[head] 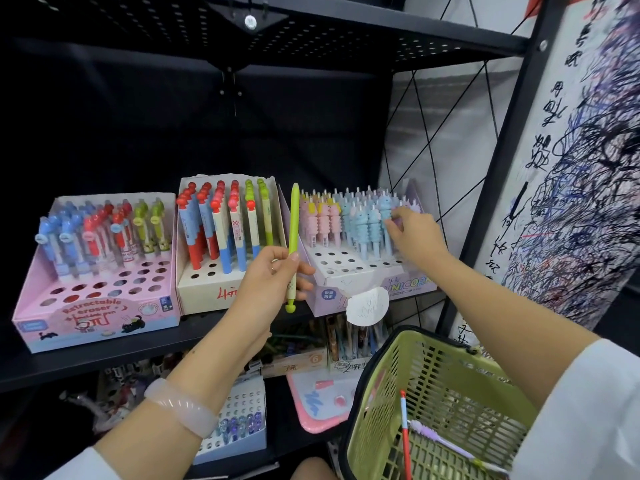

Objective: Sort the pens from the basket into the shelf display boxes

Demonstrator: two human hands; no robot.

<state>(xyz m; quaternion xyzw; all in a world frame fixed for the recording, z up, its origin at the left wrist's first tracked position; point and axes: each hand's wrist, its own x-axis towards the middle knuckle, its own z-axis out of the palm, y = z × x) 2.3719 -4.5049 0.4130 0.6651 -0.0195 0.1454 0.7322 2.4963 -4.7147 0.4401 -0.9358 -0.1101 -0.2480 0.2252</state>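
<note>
Sorting looks well underway but unfinished: the left hand (pixel 273 271) pinches a green pen (pixel 293 244) upright in front of the cream box (pixel 197 292) marked "4元", while the right hand (pixel 414 233) pinches a purple pen (pixel 398 221) at the right end of the "UNICORN" box (pixel 408 284) near the shelf's (pixel 104 351) right edge. At least 2 pens, a red pen (pixel 404 434) and a lilac pen (pixel 446 443), lie in the green basket (pixel 391 368). The pink box (pixel 93 317) at the shelf's left edge reads "Retractable eraser" and "5元", with many empty holes.
</note>
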